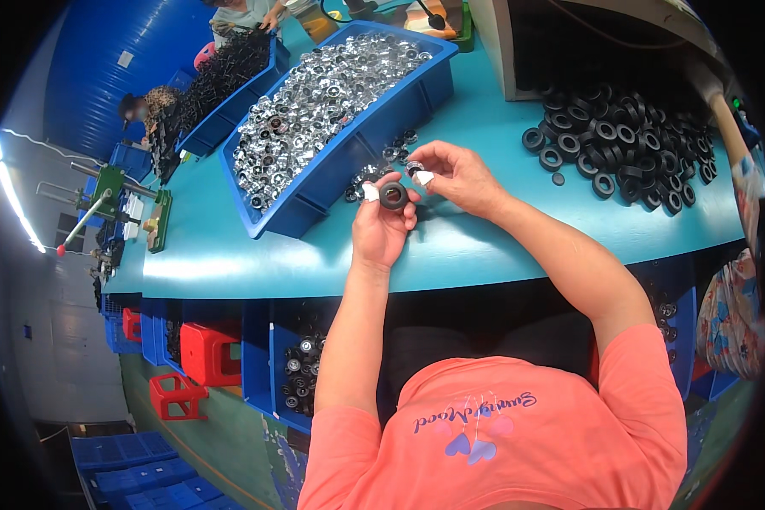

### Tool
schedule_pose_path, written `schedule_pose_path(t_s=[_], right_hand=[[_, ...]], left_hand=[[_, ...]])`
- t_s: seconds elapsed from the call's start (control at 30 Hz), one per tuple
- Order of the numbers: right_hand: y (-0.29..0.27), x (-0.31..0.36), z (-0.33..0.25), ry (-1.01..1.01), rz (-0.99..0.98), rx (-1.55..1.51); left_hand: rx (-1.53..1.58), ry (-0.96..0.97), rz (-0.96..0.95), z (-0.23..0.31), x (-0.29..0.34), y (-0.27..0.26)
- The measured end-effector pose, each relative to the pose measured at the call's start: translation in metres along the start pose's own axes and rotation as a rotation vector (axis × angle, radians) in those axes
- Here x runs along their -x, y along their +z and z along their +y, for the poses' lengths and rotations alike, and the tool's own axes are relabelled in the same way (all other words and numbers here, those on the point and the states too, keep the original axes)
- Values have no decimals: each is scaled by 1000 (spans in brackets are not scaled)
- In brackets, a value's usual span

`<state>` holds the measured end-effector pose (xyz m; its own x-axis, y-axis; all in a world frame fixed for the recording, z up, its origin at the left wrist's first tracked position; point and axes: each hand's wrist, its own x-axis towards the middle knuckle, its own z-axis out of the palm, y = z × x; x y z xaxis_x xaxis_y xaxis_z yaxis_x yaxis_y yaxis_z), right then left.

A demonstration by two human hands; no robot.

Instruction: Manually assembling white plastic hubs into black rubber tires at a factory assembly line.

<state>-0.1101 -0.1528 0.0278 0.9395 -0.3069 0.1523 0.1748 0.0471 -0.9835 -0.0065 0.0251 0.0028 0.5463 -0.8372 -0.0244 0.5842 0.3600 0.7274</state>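
Note:
Between the fingers of my left hand (381,229) is a small black rubber tyre (393,196), its open ring facing up. White tape or cloth wraps the thumb. Just to the right, my right hand (459,180) pinches a small shiny chrome wheel hub (414,168) between thumb and fingertips, apart from the tyre; its thumb is wrapped in white too. Several loose chrome hubs (391,154) lie on the table beyond my hands, beside a long blue bin (348,153) heaped with more of them.
A pile of black tyres (620,140) lies on the turquoise table (484,246) at right. Farther left stand a blue bin of black parts (229,72) and a green hand press (110,191). Red stools (208,353) stand below left. Two people are at the far side.

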Motion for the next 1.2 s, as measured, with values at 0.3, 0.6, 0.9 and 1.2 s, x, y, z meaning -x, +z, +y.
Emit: schedule_pose_path(t_s=[0.3, 0.6, 0.9, 1.2], right_hand=[[-5, 0, -6, 121, -146, -271], [5, 3, -7, -25, -135, 25], [6, 4, 3, -205, -40, 202], [11, 6, 1, -178, -13, 166]], left_hand=[[-5, 11, -8, -1, -1, -1], [-46, 110, 63, -5, 1, 3], [-260, 177, 97, -10, 0, 8], [-401, 260, 217, -15, 0, 9]])
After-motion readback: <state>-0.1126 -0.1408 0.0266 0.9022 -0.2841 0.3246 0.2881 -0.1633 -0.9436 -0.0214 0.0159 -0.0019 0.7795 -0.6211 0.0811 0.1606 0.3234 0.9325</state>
